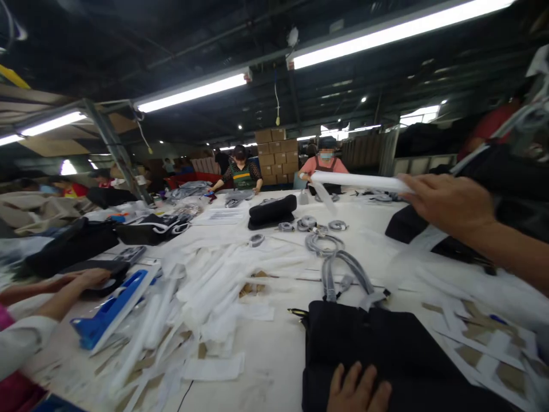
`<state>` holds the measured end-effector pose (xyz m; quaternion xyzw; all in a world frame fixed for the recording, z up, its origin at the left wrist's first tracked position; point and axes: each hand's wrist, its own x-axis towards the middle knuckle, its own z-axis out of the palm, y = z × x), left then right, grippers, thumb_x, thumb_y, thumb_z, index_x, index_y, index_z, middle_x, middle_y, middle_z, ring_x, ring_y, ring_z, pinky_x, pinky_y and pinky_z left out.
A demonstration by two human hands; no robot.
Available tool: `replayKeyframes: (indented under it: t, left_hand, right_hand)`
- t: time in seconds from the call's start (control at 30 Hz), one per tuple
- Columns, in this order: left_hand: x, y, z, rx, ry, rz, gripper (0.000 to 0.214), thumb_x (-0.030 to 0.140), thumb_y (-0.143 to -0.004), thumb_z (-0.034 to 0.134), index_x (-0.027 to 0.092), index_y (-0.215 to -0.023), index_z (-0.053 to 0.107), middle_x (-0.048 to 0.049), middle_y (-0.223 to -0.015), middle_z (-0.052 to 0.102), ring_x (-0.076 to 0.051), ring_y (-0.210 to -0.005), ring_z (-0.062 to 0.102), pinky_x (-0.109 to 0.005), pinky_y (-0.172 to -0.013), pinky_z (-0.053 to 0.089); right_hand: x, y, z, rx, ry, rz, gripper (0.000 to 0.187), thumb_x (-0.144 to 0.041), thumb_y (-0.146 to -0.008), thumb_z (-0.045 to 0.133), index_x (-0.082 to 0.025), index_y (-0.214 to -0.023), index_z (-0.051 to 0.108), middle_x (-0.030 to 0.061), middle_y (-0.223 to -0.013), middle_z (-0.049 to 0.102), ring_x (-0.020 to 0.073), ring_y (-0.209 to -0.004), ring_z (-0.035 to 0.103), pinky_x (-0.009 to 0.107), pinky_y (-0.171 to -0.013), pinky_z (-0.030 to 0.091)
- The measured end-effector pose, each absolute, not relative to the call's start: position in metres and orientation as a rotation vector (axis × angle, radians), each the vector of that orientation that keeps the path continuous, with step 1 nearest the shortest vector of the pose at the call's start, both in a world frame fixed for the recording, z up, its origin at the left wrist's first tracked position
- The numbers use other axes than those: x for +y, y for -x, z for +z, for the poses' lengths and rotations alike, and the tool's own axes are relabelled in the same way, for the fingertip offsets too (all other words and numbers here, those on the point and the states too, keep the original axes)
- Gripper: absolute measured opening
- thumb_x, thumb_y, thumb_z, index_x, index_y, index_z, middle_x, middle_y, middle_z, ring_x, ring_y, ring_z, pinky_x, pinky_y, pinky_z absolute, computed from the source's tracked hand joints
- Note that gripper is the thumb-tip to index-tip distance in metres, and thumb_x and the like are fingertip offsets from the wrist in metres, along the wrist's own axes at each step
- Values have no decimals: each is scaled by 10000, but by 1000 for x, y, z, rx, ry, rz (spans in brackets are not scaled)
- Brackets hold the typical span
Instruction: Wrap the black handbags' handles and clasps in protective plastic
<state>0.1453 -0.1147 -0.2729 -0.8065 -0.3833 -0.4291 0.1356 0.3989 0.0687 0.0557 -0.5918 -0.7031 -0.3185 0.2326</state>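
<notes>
A black bag lies in front of me on the table, its handles wrapped in clear film and standing up at the back edge. My left hand rests on the bag with its fingers apart, holding nothing; its lower part is cut off by the frame. My right hand, raised at the right, is closed around the end of a long white roll of packing sheet. The roll points left above the table, and a loose translucent flap hangs from its far end.
Crumpled white packing strips cover the table's middle left. A blue tape dispenser lies near a co-worker's hands. Coiled grey straps and a black bag lie farther back. Two people work across the table. Paper scraps lie right.
</notes>
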Motion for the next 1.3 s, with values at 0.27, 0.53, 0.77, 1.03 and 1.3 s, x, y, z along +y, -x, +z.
replayKeyframes:
  t: [0.27, 0.53, 0.77, 1.03, 1.3]
  left_hand:
    - [-141, -135, -204, -1676, 2658, -885, 560, 541, -889, 571, 240, -1361, 555, -100, -1308, 635, -316, -1211, 576, -546, -1085, 423]
    - [-135, -134, -175, -1561, 2710, -991, 688, 603, -682, 778, 229, -1242, 636, -109, -1154, 666, -323, -1075, 606, -475, -966, 499]
    - [-138, -135, -176, -1605, 2686, -993, 704, 651, -667, 764, 238, -1225, 650, -100, -1135, 676, -313, -1066, 608, -456, -964, 491]
    - [-106, -119, -158, -1797, 2971, -409, 581, 665, -783, 632, 241, -1179, 673, -79, -1065, 736, -317, -973, 679, -441, -873, 518]
    - [-88, -101, -155, -1729, 3130, -658, 371, 459, -860, 632, 259, -1172, 651, -32, -1163, 703, -226, -1048, 665, -346, -929, 522]
  right_hand:
    - [-49, -431, -66, -2315, 1438, 38, 459, -500, -952, 426, -264, -1293, 624, 94, -1241, 648, 318, -1148, 577, 486, -1003, 447]
    - [-71, -422, -130, -2335, 1342, 1001, 398, -434, -849, 590, -238, -1170, 721, 83, -1171, 699, 284, -1103, 629, 416, -998, 456]
    - [-42, -413, -138, -2390, 1273, 1790, 468, -564, -753, 666, -192, -1008, 793, 72, -904, 761, 277, -870, 694, 340, -806, 519]
    - [-67, -432, -119, -2157, 1572, 1572, 659, -721, -917, 285, -306, -1197, 712, 60, -1210, 695, 321, -1112, 633, 499, -1046, 409]
    - [-123, -437, -143, -2053, 1653, 1078, 531, -650, -796, 605, -317, -1202, 681, 36, -1195, 696, 341, -1133, 617, 449, -995, 476]
